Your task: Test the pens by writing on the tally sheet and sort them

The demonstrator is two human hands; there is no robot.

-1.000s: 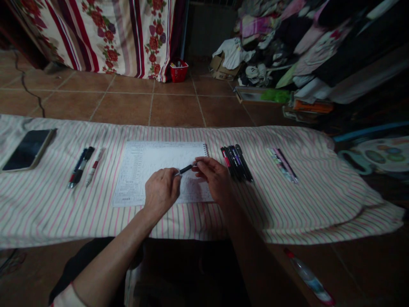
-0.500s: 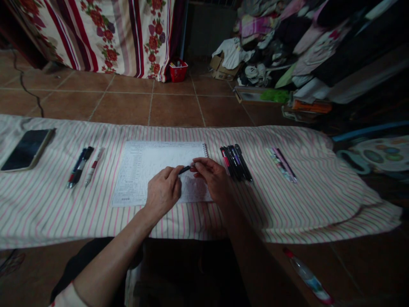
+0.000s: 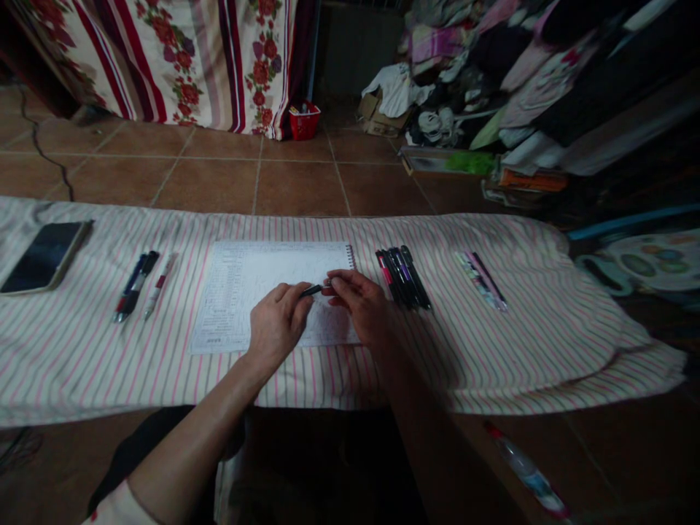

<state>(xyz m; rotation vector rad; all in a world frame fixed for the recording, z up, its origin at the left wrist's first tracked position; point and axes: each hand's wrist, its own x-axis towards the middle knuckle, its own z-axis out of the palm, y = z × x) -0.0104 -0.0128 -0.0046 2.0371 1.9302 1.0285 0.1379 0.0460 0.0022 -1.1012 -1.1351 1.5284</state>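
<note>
1. The right hand (image 3: 361, 306) pinches the rear of a slim black pen (image 3: 311, 290) between thumb and fingertips, its fingers curled rather than spread.
2. The left hand (image 3: 278, 324) lies on the page, its fingers curved toward the pen's front end. They are right at the pen, but I cannot tell whether they grip it.
3. The pen sits between the hands, tilted slightly, above a spiral notebook (image 3: 246, 270) printed with a dense form.
4. The pen looks light and stiff, with a smooth barrel that may slip. It would likely be easiest to hold by the mid-barrel, clear of the tip, and any small parts inside could be delicate.
5. Compared with the frame a second ago, the right hand sits further toward 9 o'clock, covering more of the pen, and the hands are closer together.
6. A bundle of pens (image 3: 403, 277) lies on the striped cloth (image 3: 109, 364) at 3 o'clock from the hands. Two loose pens (image 3: 131, 286) and a smartphone (image 3: 44, 257) lie toward 9 o'clock.
7. A red basket (image 3: 304, 122) stands on the tiled floor (image 3: 298, 188) at 12 o'clock.
</note>
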